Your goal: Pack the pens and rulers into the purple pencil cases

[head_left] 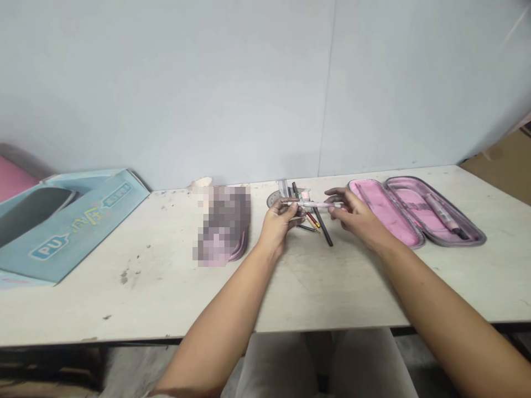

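Note:
A slim white and pale pink pen (314,204) lies crosswise between my two hands above the table. My left hand (280,224) is closed, pinching the pen's left end between thumb and fingers. At the other end, my right hand (352,213) has its thumb and a finger closed on the pen, with another finger stretched out above. Below the pen lie a black pen (326,233), a red pencil (312,220) and other writing tools, partly hidden by my hands. Behind them are a clear ruler (283,188) and a grey rounded piece (272,198).
An open pink pencil case (409,232) with a thick pink pen (442,213) inside lies at right. To the left is a closed, partly pixelated pencil case (240,221). A blue box (89,226) stands far left, a cardboard box (501,160) far right. A wall backs the table (166,293).

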Tool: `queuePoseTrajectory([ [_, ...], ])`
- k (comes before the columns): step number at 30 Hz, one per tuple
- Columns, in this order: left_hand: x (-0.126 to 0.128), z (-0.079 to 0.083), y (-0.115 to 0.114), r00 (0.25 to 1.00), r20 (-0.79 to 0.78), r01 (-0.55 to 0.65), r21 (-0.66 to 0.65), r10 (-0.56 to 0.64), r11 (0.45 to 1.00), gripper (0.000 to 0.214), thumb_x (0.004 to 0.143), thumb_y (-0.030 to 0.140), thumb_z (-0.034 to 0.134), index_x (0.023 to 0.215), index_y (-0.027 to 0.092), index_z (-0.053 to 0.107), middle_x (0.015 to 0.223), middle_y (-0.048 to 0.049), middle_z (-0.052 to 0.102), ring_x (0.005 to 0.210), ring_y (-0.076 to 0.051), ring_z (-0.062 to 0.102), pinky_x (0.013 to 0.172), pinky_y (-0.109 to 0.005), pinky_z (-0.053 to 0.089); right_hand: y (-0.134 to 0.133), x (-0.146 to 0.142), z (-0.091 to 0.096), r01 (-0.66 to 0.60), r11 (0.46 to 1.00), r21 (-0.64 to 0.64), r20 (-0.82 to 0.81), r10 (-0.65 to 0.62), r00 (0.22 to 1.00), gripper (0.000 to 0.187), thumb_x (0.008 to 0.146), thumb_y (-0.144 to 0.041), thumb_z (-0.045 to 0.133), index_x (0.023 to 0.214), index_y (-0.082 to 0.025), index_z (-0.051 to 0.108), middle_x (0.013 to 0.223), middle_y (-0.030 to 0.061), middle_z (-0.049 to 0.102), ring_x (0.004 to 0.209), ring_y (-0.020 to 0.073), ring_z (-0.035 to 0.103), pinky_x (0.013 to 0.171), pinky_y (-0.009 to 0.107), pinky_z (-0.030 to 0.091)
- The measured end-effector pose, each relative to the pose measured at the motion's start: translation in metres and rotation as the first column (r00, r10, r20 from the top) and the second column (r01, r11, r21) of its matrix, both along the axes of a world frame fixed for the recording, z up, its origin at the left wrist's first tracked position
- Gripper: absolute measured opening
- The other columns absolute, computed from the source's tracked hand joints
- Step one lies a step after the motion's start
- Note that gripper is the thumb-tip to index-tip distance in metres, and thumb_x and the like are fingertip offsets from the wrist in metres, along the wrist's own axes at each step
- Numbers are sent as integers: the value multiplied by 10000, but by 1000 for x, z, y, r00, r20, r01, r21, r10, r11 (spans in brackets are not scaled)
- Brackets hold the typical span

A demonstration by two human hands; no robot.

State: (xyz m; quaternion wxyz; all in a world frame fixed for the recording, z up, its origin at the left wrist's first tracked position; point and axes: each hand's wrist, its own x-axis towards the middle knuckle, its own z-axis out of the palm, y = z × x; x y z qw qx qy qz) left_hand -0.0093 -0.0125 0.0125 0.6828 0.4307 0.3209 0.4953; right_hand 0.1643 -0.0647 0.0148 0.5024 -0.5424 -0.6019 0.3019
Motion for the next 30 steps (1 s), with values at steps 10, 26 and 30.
queuePoseTrajectory([
  [10, -6, -5, 15, 983, 31, -180, -74, 183, 981, 301, 618, 280, 722, 764, 170, 483, 639, 28, 576, 572, -81, 562, 608, -233, 491, 1, 7, -14, 339, 913, 228, 759, -385, 526, 203, 837, -275, 437, 926, -153, 572, 870, 143, 602, 862, 266, 507, 616, 319, 360],
  [26, -1, -6, 7, 990, -64, -122, 34, 124, 992, 233, 652, 200, 692, 833, 156, 553, 726, 7, 591, 641, -83, 566, 621, -213, 483, 4, -38, -7, 122, 976, 179, 542, -202, 816, 232, 833, -284, 459, 1034, -182, 513, 912, 81, 627, 787, 188, 582, 671, 297, 425],
  [30, 6, -10, 2, 986, -164, -10, 131, 32, 991, 205, 683, 190, 663, 879, 147, 621, 754, -16, 621, 648, -82, 561, 636, -206, 464, 5, -25, -2, 168, 970, 178, -20, -167, 986, 349, 826, -349, 482, 1137, -228, 380, 929, 49, 628, 718, 139, 597, 658, 287, 466],
])
